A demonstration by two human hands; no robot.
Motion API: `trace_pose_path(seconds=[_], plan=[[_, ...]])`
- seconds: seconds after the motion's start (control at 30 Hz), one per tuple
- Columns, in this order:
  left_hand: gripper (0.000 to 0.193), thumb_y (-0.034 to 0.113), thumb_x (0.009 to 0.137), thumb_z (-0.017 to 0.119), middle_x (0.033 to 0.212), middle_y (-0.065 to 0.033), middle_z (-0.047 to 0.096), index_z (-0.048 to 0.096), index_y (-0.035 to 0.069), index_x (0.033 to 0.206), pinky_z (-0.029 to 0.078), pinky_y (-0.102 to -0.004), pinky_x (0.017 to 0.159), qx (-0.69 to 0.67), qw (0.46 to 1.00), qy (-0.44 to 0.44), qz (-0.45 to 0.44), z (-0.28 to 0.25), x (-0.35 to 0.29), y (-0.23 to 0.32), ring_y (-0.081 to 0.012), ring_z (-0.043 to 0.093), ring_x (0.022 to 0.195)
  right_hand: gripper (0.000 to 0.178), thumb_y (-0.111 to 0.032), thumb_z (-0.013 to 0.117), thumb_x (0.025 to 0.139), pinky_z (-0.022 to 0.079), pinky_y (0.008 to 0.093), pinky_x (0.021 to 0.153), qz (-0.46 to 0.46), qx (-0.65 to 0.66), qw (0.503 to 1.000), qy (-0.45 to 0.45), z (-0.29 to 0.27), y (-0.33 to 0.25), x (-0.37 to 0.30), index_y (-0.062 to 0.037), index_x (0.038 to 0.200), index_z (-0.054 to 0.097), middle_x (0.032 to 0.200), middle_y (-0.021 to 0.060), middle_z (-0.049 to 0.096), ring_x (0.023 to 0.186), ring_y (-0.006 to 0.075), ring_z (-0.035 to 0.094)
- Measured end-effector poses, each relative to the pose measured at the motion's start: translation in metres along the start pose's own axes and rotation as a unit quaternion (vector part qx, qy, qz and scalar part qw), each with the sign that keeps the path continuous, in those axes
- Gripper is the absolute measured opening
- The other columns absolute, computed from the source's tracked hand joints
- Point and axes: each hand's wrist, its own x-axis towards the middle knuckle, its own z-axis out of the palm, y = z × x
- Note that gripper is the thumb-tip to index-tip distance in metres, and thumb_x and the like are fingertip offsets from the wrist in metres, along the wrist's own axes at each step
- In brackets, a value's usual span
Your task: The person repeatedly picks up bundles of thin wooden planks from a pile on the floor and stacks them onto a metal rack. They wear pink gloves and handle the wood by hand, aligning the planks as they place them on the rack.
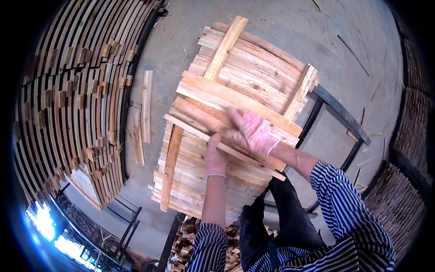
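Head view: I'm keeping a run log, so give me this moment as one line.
left hand: touching strip; right hand: blurred, over planks; panel: beneath strip; stack: at left

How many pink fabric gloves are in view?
2. One pink fabric glove is on the left hand, at the long thin wooden strip; the other is on the right hand, blurred, over the pale wooden boards. No others show.

Grey floor (312, 38); bright daylight glare (44, 222), lower left.
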Motion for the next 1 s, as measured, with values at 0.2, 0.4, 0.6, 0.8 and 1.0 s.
trace_pose_path(seconds=[0.2,0.4,0.6,0.8,1.0], plan=[[0.061,0.029,0.095,0.065,0.139,-0.0108,0.057,0.047,0.008,0.15,0.049,-0.0412,0.105,0.006,0.997,-0.076,0.017,0.061,-0.029,0.007,-0.0238,0.055,0.127,0.097,-0.048,0.07,0.094,0.04,0.0379,0.116,0.023,0.307,0.951,0.033,0.018,0.026,-0.028,-0.0101,0.166,0.018,0.154,0.0286,0.046,0.145,0.035,0.046],[0.096,0.073,0.094,0.054,0.116,-0.0115,0.066,0.032,0.002,0.155,0.051,-0.0381,0.099,0.08,0.995,-0.051,-0.017,0.045,-0.004,-0.013,-0.0226,0.064,0.105,0.09,-0.042,0.069,0.095,0.044,0.0377,0.112,-0.016,0.216,0.976,0.002,0.006,0.023,-0.021,-0.017,0.166,0.02,0.152,0.0278,0.049,0.138,0.0377,0.052],[0.118,0.086,0.087,0.049,0.122,-0.0176,0.065,0.025,-0.006,0.155,0.05,-0.0414,0.103,0.072,0.989,-0.109,-0.066,0.095,-0.018,0.003,-0.0276,0.066,0.107,0.089,-0.042,0.073,0.092,0.047,0.0413,0.107,-0.028,0.115,0.993,0.019,-0.004,0.031,-0.036,-0.0257,0.165,0.025,0.137,0.0268,0.059,0.131,0.0383,0.057],[0.126,0.07,0.083,0.07,0.164,-0.0289,0.025,0.006,-0.004,0.162,0.023,-0.054,0.123,0.713,0.684,0.009,0.154,0.062,0.007,0.019,-0.0392,0.027,0.152,0.068,-0.024,0.08,0.089,0.055,0.0422,0.092,-0.001,0.101,0.989,0.107,-0.063,0.042,0.015,-0.0249,0.151,0.052,0.117,0.015,0.065,0.106,0.0304,0.065],[0.133,0.056,0.076,0.082,0.168,-0.0325,0.004,0.0,-0.003,0.163,-0.003,-0.0669,0.122,0.854,0.495,-0.073,0.145,0.063,0.018,-0.001,-0.0478,-0.004,0.157,0.053,-0.016,0.059,0.099,0.047,0.0473,0.106,-0.019,-0.113,0.976,0.186,-0.036,0.097,0.066,-0.0201,0.151,0.05,0.142,0.0211,0.056,0.122,0.0439,0.058]])
